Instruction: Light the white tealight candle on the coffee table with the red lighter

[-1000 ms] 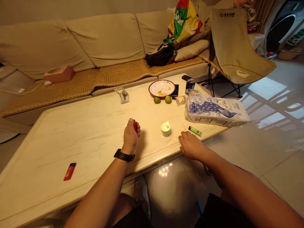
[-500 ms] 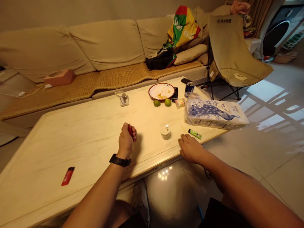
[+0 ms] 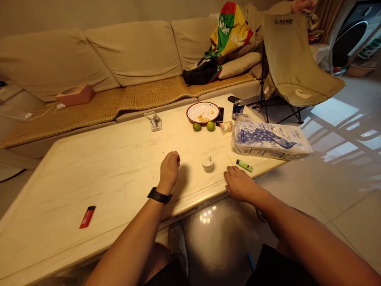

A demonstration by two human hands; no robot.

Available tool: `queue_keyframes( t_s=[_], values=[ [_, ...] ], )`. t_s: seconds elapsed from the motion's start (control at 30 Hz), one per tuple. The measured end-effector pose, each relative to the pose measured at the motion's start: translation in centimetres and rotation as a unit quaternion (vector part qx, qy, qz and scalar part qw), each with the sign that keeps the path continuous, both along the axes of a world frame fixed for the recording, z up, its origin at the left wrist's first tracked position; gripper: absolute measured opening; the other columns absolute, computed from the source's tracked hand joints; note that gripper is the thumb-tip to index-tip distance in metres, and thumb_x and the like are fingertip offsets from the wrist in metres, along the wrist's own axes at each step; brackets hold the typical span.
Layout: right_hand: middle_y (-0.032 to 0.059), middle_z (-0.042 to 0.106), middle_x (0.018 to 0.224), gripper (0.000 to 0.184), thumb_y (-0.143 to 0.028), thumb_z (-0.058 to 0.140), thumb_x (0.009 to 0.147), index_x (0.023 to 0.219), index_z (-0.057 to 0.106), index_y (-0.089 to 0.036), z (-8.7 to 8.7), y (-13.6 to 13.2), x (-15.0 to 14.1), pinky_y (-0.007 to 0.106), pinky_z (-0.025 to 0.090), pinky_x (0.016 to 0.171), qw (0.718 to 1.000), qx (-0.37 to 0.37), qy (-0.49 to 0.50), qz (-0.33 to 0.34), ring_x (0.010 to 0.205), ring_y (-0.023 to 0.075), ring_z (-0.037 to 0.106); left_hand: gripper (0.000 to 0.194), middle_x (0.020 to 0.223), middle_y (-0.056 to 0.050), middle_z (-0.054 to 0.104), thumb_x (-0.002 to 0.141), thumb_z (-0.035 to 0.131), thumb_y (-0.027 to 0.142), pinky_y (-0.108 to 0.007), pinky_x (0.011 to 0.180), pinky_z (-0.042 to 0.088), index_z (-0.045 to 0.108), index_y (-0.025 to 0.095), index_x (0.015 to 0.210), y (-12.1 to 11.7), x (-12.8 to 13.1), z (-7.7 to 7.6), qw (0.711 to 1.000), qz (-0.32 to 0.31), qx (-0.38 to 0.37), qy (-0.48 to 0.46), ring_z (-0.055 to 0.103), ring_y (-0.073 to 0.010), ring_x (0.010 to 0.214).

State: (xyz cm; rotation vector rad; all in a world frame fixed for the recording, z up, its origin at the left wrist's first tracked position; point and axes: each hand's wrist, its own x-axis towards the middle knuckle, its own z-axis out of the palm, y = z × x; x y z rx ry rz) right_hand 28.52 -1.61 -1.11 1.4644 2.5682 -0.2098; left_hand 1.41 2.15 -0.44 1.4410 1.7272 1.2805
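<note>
Right of the candle [image 3: 208, 165], the right hand [image 3: 240, 184] rests fingers bent on the table [image 3: 104, 171], any hold unclear; left of it, the left hand [image 3: 169, 171] curls nearly closed, contents hidden. The candle stands between them, likely light, soft-waxed, best pinched by its sides. Beyond it, two limes [image 3: 210, 126], then a plate [image 3: 195, 112].

A beige cushioned sofa [image 3: 137, 52] spans the back, against a plain wall [image 3: 119, 12], its seat covered by a woven mat [image 3: 154, 94]. A tan folding chair [image 3: 290, 55] on thin dark legs stands near its right end, with brown curtains [image 3: 329, 20] and a round-doored appliance [image 3: 349, 41] behind. Window-shaped patches of light [image 3: 336, 119] fall across the glossy tiled floor [image 3: 300, 190]. Warm light tints the pale desk [image 3: 119, 167].
</note>
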Motion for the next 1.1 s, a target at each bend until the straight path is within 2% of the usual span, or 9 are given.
queue_keyframes(
  t_s=[0.1,0.2,0.33,0.43,0.77,1.1],
  values=[
    [0.0222,0.057,0.127,0.037,-0.027,0.059,0.091,0.123,0.061,-0.009,0.3,0.0,0.0,0.041,0.040,0.102,1.000,-0.002,-0.003,0.002,0.122,0.0332,0.048,0.035,0.064,0.002,0.045,0.097,0.042,0.041,-0.030,0.061,0.036,0.041,0.023,0.067,-0.1,1.0,0.2,0.998,-0.033,0.019,0.051,0.044,-0.0148,0.062],
    [0.0222,0.057,0.128,0.038,-0.028,0.059,0.091,0.124,0.061,-0.009,0.4,0.0,0.0,0.040,0.039,0.102,1.000,-0.005,-0.004,0.001,0.123,0.0333,0.047,0.032,0.064,0.002,0.048,0.097,0.043,0.044,-0.031,0.062,0.033,0.044,0.024,0.071,-0.1,2.0,0.4,0.988,-0.051,0.003,0.149,0.045,-0.0159,0.063],
    [0.0226,0.057,0.127,0.037,-0.028,0.059,0.091,0.122,0.062,-0.009,0.0,0.1,0.2,0.041,0.040,0.101,1.000,-0.002,0.006,0.003,0.121,0.0336,0.048,0.027,0.074,-0.002,0.060,0.094,0.046,0.044,-0.032,0.062,0.030,0.049,0.023,0.076,-0.2,3.2,0.7,0.948,-0.085,-0.012,0.308,0.053,-0.0188,0.070],
    [0.0229,0.057,0.126,0.037,-0.028,0.059,0.091,0.122,0.062,-0.008,-0.4,0.1,0.3,0.041,0.040,0.100,1.000,0.006,0.012,0.008,0.121,0.0339,0.048,0.027,0.080,-0.004,0.066,0.094,0.047,0.044,-0.033,0.063,0.031,0.053,0.023,0.078,-0.1,4.1,0.9,0.922,-0.110,-0.009,0.370,0.057,-0.0205,0.074],
    [0.0232,0.056,0.131,0.039,-0.029,0.058,0.091,0.124,0.061,-0.009,0.0,0.0,0.2,0.043,0.040,0.101,1.000,-0.003,0.002,0.004,0.123,0.0345,0.046,0.027,0.086,-0.008,0.070,0.096,0.048,0.043,-0.034,0.065,0.034,0.060,0.022,0.084,0.1,5.4,0.9,0.881,-0.136,0.002,0.453,0.062,-0.0235,0.079],
    [0.0225,0.057,0.128,0.037,-0.029,0.058,0.091,0.123,0.061,-0.009,-0.3,0.0,0.3,0.041,0.040,0.100,1.000,0.003,0.009,0.006,0.121,0.0340,0.047,0.028,0.087,-0.008,0.070,0.097,0.046,0.042,-0.035,0.065,0.034,0.061,0.021,0.086,0.2,5.8,0.9,0.875,-0.138,0.008,0.463,0.061,-0.0234,0.080]
  ],
)
